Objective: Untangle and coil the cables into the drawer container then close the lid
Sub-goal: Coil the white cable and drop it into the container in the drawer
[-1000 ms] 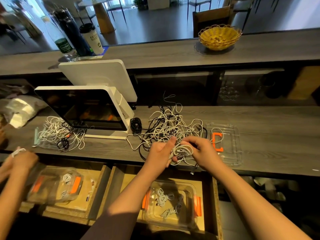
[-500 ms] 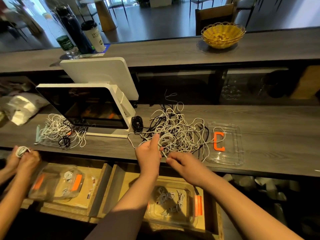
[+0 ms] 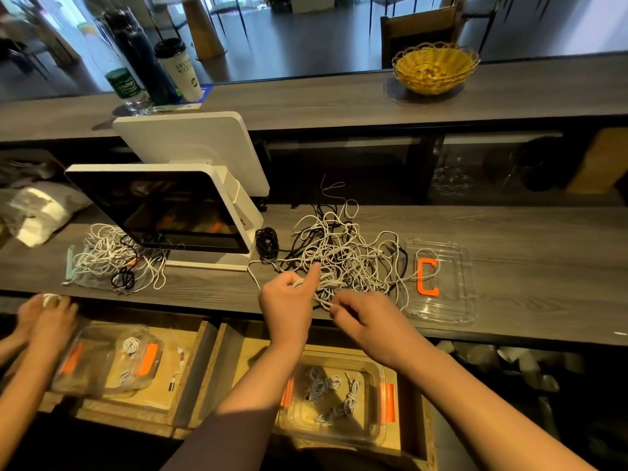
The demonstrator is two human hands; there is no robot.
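A tangled heap of white and black cables (image 3: 350, 253) lies on the grey wooden counter (image 3: 526, 253). My left hand (image 3: 287, 307) grips a white cable at the heap's near edge, index finger pointing up into the tangle. My right hand (image 3: 367, 317) pinches a white strand just right of it. Below the counter, an open drawer (image 3: 234, 362) holds a clear container (image 3: 372, 433) with orange clips and a few coiled cables inside. Its clear lid (image 3: 452, 300) with an orange clip lies on the counter right of the heap.
A white point-of-sale screen (image 3: 163, 215) stands left of the heap. Another person's hands (image 3: 47, 321) hold a small white coil at far left, above a second drawer container (image 3: 108, 358); a second cable pile (image 3: 112, 256) lies there. A yellow basket (image 3: 435, 68), bottles and a cup sit on the upper shelf.
The small white coil my hands held together a second ago is no longer in them. My hands have moved apart at the heap's near edge; the left now grips a cable, the right pinches a strand.
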